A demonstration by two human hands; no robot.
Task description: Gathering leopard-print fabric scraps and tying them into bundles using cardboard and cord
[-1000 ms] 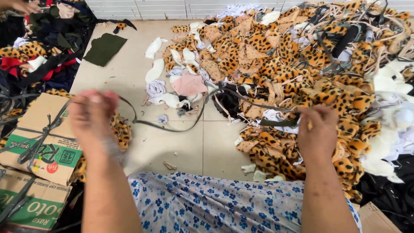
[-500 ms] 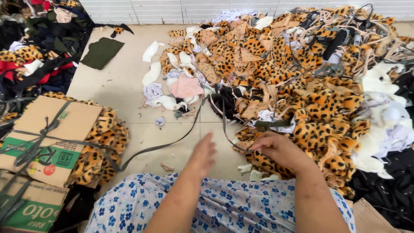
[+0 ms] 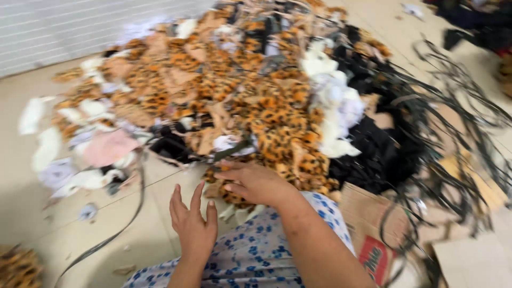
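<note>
Right hand [image 3: 255, 184] closes on a leopard-print fabric scrap [image 3: 234, 196] at the pile's [image 3: 277, 114] near edge, left hand [image 3: 193, 226] open and empty beside it: picking seems underway, needing a clean lift next.

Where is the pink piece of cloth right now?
In the head view, the pink cloth lies on the floor at the left edge of the leopard-print scrap pile, among white scraps, up and left of the left hand.
</note>
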